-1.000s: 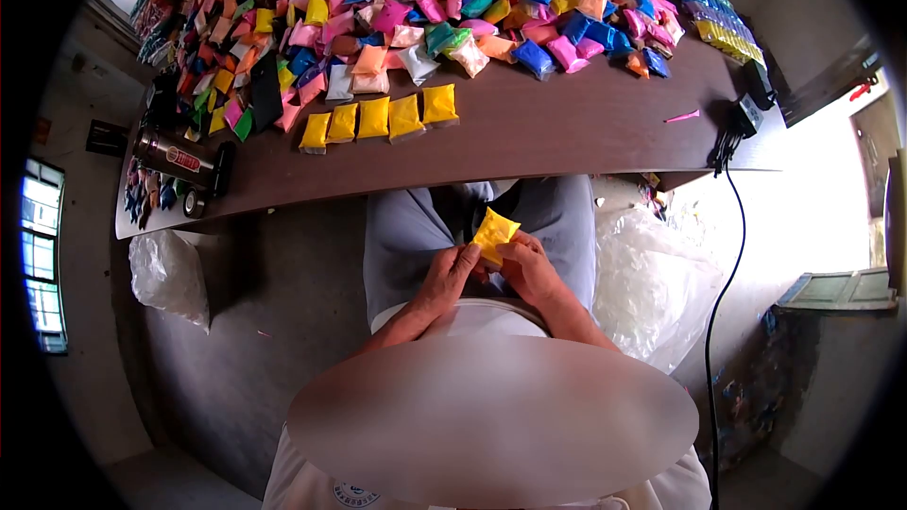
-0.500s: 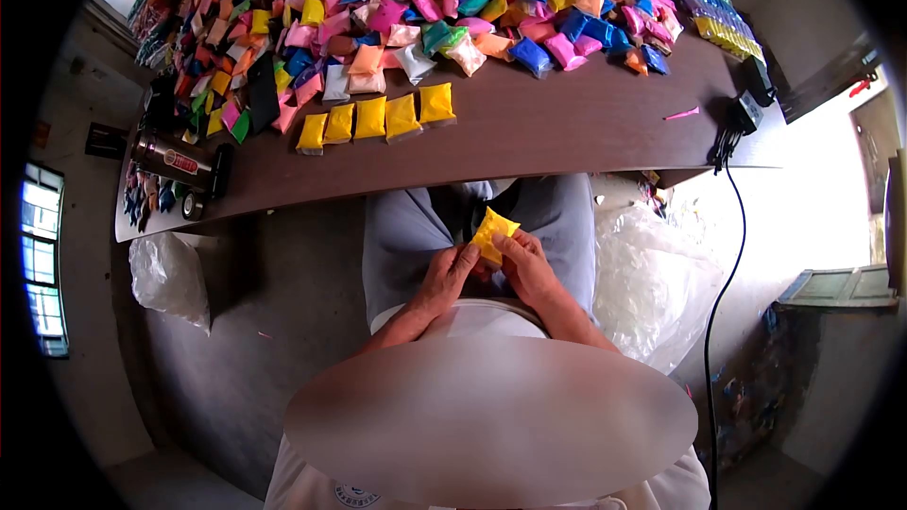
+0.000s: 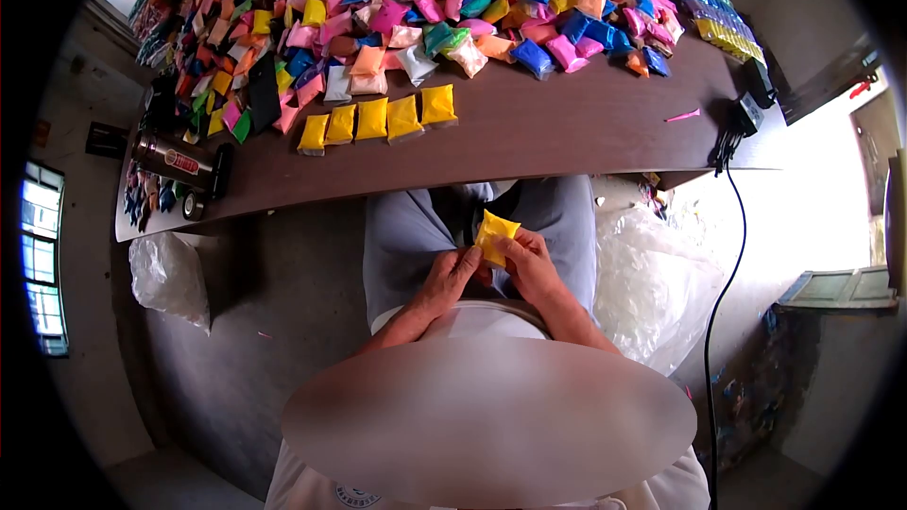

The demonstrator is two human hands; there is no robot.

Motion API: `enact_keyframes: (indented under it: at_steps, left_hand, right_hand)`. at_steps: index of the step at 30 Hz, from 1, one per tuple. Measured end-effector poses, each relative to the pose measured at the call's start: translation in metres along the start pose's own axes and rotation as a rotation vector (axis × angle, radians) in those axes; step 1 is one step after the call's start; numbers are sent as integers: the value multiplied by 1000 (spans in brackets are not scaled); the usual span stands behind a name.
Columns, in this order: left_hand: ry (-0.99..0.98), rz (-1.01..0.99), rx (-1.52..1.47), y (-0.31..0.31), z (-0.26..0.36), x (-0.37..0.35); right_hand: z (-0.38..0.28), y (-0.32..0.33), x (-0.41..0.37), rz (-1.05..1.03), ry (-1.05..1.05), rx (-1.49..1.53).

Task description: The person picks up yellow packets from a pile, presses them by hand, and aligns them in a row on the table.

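Note:
A yellow packet [image 3: 495, 231] is held upright over my lap, between both hands. My left hand [image 3: 452, 276] pinches its lower left edge with thumb and fingers. My right hand [image 3: 529, 263] grips the lower right part, the thumb lying across its face. On the brown table [image 3: 529, 137] beyond my knees, several yellow packets [image 3: 371, 119] lie side by side in a slightly slanting row. Behind them spreads a big heap of small packets [image 3: 397, 14] in pink, blue, orange, green and white.
A metal flask [image 3: 175, 159] lies at the table's left end. Toward the right are a pink sliver [image 3: 682, 115] and a black device with cables [image 3: 748, 113]. Clear plastic bags [image 3: 170, 276] hang at lower left; more plastic [image 3: 652, 279] lies right of my legs.
The yellow packet has turned slightly in my fingers and its face shows a little more. Both hands keep nearly the same place.

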State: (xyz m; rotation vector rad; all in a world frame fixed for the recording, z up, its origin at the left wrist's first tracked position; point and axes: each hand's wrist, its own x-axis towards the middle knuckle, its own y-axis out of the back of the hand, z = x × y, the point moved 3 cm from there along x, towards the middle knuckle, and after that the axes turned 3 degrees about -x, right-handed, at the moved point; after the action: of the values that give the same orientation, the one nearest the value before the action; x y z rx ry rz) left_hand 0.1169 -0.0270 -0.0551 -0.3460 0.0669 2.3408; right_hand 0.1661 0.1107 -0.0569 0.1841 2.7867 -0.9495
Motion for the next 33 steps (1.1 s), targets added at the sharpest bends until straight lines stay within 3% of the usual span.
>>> enact_keyframes:
  at_steps: [4, 6, 10, 12, 17, 19, 21, 27, 31, 33]
  left_hand:
    - [28, -43, -19, 1, -1, -1]
    - [51, -41, -90, 0, -6, 0]
    - [89, -83, -258, 0, -11, 0]
    - [113, -66, -260, -2, -10, -1]
    - [165, -60, -171, -2, -3, -2]
    - [253, -53, -268, -1, -11, -1]
    - [256, -50, -320, -3, -15, 0]
    - [208, -111, -320, -2, -15, 0]
    - [181, -109, -262, -2, -13, 2]
    - [186, -100, -236, 0, -15, 1]
  right_hand:
    - [-3, 2, 1, -5, 5, -54]
    - [-7, -3, 0, -196, -95, 313]
    - [-12, -7, -3, -233, -155, 419]
    - [-7, -3, -2, -126, -72, 191]
    - [-6, -2, -1, -149, -40, 150]
    - [-7, -3, -2, -135, -30, 175]
    - [-8, -4, -3, -23, -45, 74]
    - [-8, -6, -1, 7, 39, -178]
    - [-18, -8, -3, -8, 66, -231]
    - [-18, -2, -3, -7, -58, -113]
